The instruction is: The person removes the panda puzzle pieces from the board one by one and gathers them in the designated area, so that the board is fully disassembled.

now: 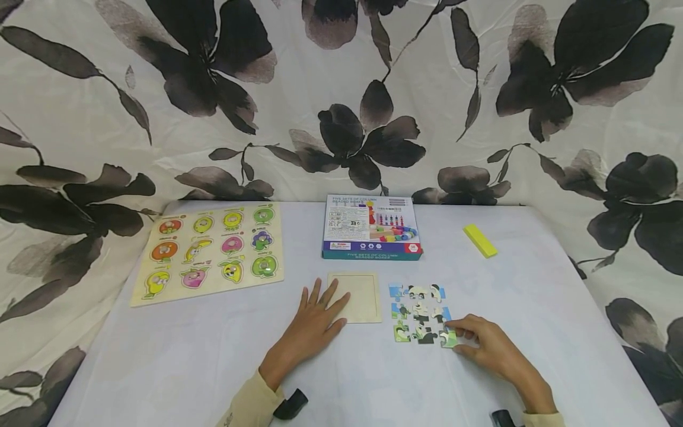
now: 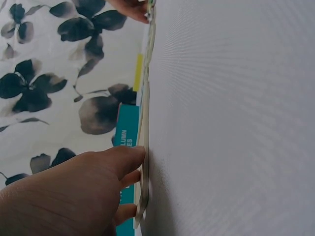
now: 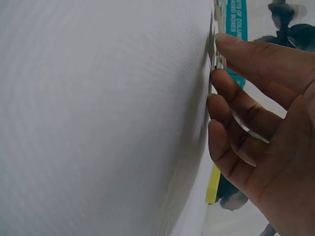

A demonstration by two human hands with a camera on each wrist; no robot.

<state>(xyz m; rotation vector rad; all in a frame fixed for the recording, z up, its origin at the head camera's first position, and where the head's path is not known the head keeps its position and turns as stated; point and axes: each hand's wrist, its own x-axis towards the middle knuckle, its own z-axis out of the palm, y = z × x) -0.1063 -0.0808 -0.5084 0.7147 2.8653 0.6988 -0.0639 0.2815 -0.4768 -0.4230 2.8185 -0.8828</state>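
In the head view, my left hand (image 1: 315, 325) lies palm down with fingers spread, its fingertips over the left part of a pale wooden puzzle tray (image 1: 365, 298). The left wrist view has this hand (image 2: 83, 189) from the side, thumb and fingertips at the tray's edge. Panda puzzle pieces (image 1: 421, 312) lie in rows on the table right of the tray, with narrow gaps between them. My right hand (image 1: 491, 347) pinches the lower right corner piece (image 1: 447, 340) between thumb and bent index finger. Its other fingers (image 3: 236, 130) curl close against the tabletop in the right wrist view.
A wooden fruit board (image 1: 208, 252) lies at the back left. The boxed bead set (image 1: 372, 228) stands behind the tray, and a yellow block (image 1: 480, 240) is at the back right. Flowered cloth (image 1: 341, 89) hangs behind the white-covered table (image 1: 176, 356).
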